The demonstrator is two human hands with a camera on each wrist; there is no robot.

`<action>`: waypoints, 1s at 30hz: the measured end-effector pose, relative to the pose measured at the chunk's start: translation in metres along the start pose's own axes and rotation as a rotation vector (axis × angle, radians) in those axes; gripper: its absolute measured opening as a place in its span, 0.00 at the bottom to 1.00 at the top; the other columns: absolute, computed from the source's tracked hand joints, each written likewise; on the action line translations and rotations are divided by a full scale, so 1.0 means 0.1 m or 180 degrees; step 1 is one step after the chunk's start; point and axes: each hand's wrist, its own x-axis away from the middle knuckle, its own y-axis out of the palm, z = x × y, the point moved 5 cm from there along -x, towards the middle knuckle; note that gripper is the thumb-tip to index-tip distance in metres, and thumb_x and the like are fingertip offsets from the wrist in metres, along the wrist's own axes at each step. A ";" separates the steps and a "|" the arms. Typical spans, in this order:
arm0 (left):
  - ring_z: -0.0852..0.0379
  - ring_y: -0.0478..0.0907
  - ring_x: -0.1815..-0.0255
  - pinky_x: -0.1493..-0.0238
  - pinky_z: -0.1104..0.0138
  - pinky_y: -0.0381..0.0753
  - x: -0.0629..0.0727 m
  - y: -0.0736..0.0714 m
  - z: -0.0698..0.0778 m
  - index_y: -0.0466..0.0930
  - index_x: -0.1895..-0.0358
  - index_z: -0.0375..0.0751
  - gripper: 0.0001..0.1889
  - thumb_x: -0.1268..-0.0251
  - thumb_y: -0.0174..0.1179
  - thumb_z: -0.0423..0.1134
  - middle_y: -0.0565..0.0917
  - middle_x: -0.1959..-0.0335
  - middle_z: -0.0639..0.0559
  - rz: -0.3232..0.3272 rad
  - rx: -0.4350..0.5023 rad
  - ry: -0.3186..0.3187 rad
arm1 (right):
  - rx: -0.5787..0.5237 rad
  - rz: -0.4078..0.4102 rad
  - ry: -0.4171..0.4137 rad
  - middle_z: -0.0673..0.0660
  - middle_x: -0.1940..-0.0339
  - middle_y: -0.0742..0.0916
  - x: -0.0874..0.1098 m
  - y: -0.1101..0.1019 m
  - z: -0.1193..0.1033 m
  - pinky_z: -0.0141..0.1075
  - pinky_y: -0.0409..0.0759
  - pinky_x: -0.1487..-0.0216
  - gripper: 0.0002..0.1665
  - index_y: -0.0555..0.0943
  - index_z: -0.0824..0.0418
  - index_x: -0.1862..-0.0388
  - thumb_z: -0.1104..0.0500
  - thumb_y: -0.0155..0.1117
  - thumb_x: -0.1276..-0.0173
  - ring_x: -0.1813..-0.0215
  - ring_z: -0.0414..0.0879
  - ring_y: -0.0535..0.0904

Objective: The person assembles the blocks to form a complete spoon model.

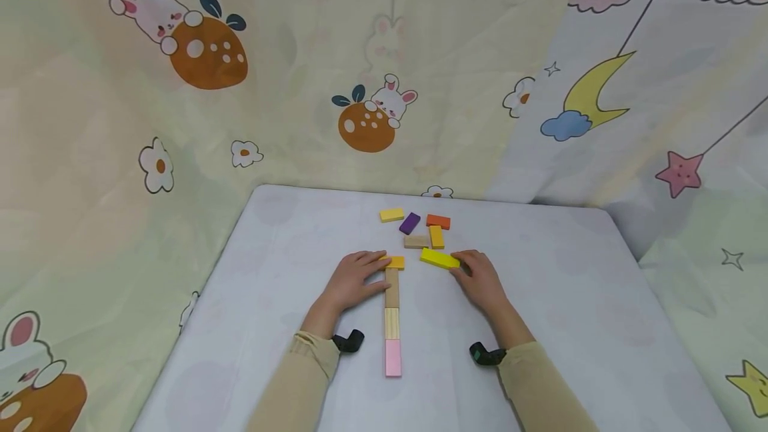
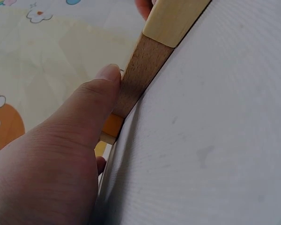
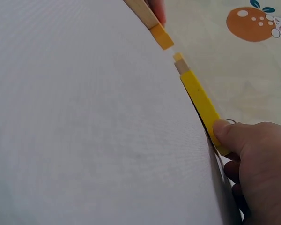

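Observation:
A row of blocks runs down the table: an orange-yellow block (image 1: 397,263) set crosswise at the far end, a brown block (image 1: 392,287), a pale striped wooden block (image 1: 392,323) and a pink block (image 1: 393,358). My left hand (image 1: 355,280) rests against the row's left side, its fingertips at the orange-yellow block and its thumb touching the brown block (image 2: 140,65). To the right, my right hand (image 1: 480,279) pinches the right end of a bright yellow block (image 1: 439,258). In the right wrist view this yellow block (image 3: 200,101) lies low, at table level.
Behind the hands lie a light yellow block (image 1: 392,215), a purple block (image 1: 410,223), a red-orange block (image 1: 439,222), an amber block (image 1: 437,237) and a tan block (image 1: 416,242). The white table (image 1: 570,312) meets a printed cloth backdrop (image 1: 288,99).

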 end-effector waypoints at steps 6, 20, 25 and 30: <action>0.53 0.63 0.25 0.23 0.53 0.60 0.00 0.00 0.01 0.63 0.26 0.67 0.33 0.33 0.50 0.69 0.64 0.24 0.64 -0.0012 0.0013 0.0015 | -0.0193 -0.0068 0.0007 0.52 0.41 0.80 0.00 -0.03 -0.03 0.48 0.78 0.41 0.21 0.78 0.50 0.38 0.50 0.63 0.28 0.47 0.49 0.75; 0.54 0.64 0.26 0.24 0.53 0.60 0.00 -0.01 0.01 0.63 0.26 0.67 0.33 0.32 0.50 0.68 0.65 0.24 0.63 -0.0047 -0.0008 -0.0026 | -0.0543 -0.0537 0.0053 0.54 0.54 0.82 -0.17 0.13 -0.52 0.40 0.76 0.54 0.21 0.74 0.54 0.36 0.53 0.57 0.25 0.57 0.48 0.73; 0.54 0.64 0.26 0.24 0.53 0.60 -0.01 -0.02 0.02 0.63 0.26 0.68 0.33 0.32 0.49 0.69 0.64 0.24 0.62 -0.0061 -0.0003 -0.0042 | -0.0581 -0.0667 0.0060 0.55 0.49 0.83 -0.27 0.22 -0.67 0.45 0.78 0.48 0.20 0.73 0.54 0.37 0.51 0.56 0.24 0.54 0.50 0.74; 0.53 0.64 0.26 0.24 0.52 0.62 -0.01 -0.01 0.02 0.65 0.27 0.66 0.33 0.32 0.50 0.69 0.65 0.24 0.61 -0.0034 -0.0027 -0.0015 | -0.0555 -0.0761 0.0017 0.54 0.40 0.82 -0.36 0.30 -0.73 0.52 0.77 0.35 0.21 0.71 0.50 0.35 0.47 0.55 0.24 0.45 0.51 0.76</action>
